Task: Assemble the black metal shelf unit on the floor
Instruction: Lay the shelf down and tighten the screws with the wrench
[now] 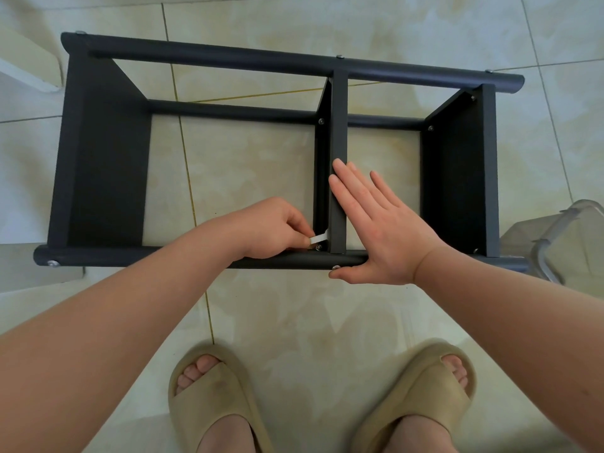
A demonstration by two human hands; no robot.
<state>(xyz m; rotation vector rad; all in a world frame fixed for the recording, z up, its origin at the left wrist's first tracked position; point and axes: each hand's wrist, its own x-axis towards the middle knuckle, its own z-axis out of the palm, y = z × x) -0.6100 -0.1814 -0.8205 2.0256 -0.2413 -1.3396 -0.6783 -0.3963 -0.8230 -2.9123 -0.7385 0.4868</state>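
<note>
Shelf (pixel 104 158) was lying on its side on the tile floor (pixel 294 305), just ahead of the slippers (pixel 209 397). Left hand (pixel 271 228) pinched a little white tool (pixel 318 238) in curled fingers, right at a screw (pixel 318 247) by the middle panel (pixel 340 125). Right hand (pixel 389 230) lay flat on that panel, fingers straight and loosely spread, thumb against the near rail (pixel 163 256).

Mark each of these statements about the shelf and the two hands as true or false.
1. The left hand pinches a small silver tool beside the middle panel. True.
2. The right hand grips a screwdriver. False: it lies flat and open on the middle panel.
3. The shelf unit has three panels. True.
4. The clear plastic box stands inside the shelf unit. False: it stands outside, at its right end.
</note>
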